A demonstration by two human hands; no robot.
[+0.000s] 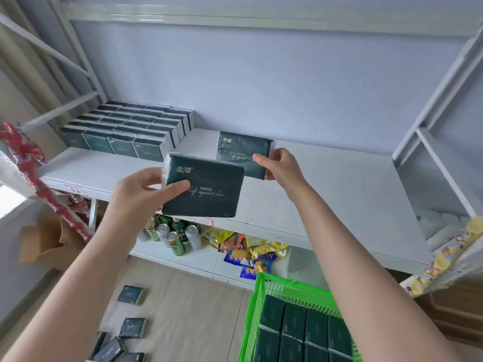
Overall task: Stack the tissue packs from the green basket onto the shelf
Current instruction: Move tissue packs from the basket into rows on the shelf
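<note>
Shelf: white metal rack against a pale wall, its middle board (pixel 339 184) mostly bare.
Left hand (pixel 138 189): grips a dark green tissue pack (pixel 206 189) by its left end, thumb across the printed face, held out in front of the board's front edge.
Right hand (pixel 281 165): pinches a second pack (pixel 240 152) by its right edge, further back over the board; whether it touches the board, can't tell.
Between the hands: both packs face up at us, the near one just covering the far one's lower left corner.
Stacked rows (pixel 130 129): matching packs at the board's back left, well left of both hands.
Green basket (pixel 261 296): lower right, under the right forearm, with basket packs (pixel 305 333) in tight rows.
Floor: loose packs (pixel 130 293) scattered lower left.
Lower shelf: cans (pixel 170 236) beside snack bags (pixel 248 249).
</note>
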